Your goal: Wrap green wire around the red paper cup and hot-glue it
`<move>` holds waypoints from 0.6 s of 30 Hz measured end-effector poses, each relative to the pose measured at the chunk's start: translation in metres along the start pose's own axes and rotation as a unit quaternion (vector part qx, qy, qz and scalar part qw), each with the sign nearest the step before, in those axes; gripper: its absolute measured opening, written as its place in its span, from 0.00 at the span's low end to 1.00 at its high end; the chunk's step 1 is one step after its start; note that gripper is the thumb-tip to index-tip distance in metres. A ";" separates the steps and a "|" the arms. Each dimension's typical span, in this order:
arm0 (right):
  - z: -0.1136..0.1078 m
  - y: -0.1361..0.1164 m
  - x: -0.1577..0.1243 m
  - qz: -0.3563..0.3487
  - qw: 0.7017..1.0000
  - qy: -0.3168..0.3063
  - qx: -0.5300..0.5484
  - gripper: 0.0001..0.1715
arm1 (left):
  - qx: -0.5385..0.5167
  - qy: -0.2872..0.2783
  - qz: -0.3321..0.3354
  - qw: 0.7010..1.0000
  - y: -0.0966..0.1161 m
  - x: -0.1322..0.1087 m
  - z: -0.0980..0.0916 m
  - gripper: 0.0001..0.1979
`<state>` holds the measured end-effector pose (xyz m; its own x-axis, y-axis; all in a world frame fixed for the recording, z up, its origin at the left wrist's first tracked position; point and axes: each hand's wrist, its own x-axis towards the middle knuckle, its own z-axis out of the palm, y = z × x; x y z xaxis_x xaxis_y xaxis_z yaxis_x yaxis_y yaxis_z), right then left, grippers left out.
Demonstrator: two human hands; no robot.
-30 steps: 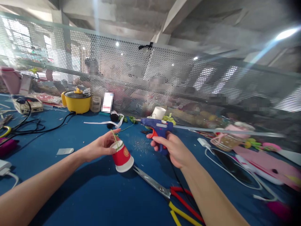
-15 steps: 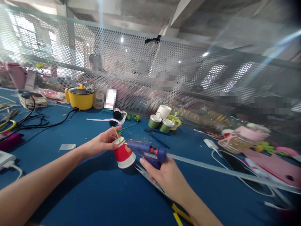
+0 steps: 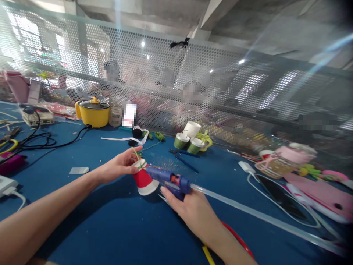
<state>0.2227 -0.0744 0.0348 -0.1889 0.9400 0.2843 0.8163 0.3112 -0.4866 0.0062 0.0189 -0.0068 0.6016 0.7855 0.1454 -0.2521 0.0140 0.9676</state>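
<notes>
My left hand (image 3: pixel 125 162) pinches a small red-and-white paper cup (image 3: pixel 142 181) at its upper end, the narrow end up and the wide white rim near the table. A green yarn strand (image 3: pixel 137 154) runs across the cup's top by my fingers. In my right hand (image 3: pixel 194 209) is a blue hot glue gun (image 3: pixel 165 177), its nozzle at the top edge of the cup; whether it touches I cannot tell. From the gun's back a long clear glue stick (image 3: pixel 248 209) stretches right. Partly hidden under my right hand lies a pointed metal tool (image 3: pixel 164 197).
Blue-handled pliers (image 3: pixel 183 162) lie beyond the glue gun, near green-and-white small cups (image 3: pixel 195 145). A yellow electric pot (image 3: pixel 94 115) stands back left, its black cord on the table. At right are a phone (image 3: pixel 281 195) with a white cable and a wrapped jar (image 3: pixel 284 162). Perforated mesh (image 3: pixel 154 84) bounds the back.
The glue gun has shifted slightly left along the cup's top, with its back end and glue stick tilted lower. My left hand and the cup stay nearly in place.
</notes>
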 end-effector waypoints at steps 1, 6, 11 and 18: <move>0.000 0.001 0.000 0.002 1.000 0.001 -0.002 0.18 | 0.001 0.001 -0.001 1.000 0.000 0.000 0.000 0.36; -0.001 0.001 -0.001 -0.014 1.000 0.013 -0.007 0.17 | 0.022 0.006 0.002 1.000 0.000 0.000 -0.002 0.35; -0.001 -0.002 0.000 -0.028 0.999 0.017 -0.015 0.16 | 0.038 0.005 0.003 0.999 0.002 0.000 -0.002 0.36; 0.002 -0.001 -0.002 -0.021 0.999 0.022 -0.030 0.16 | 0.036 0.000 0.000 0.999 0.002 0.000 -0.001 0.37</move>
<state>0.2211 -0.0768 0.0336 -0.2006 0.9186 0.3406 0.8394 0.3405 -0.4237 0.0049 0.0193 -0.0048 0.6019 0.7853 0.1452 -0.1971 -0.0301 0.9799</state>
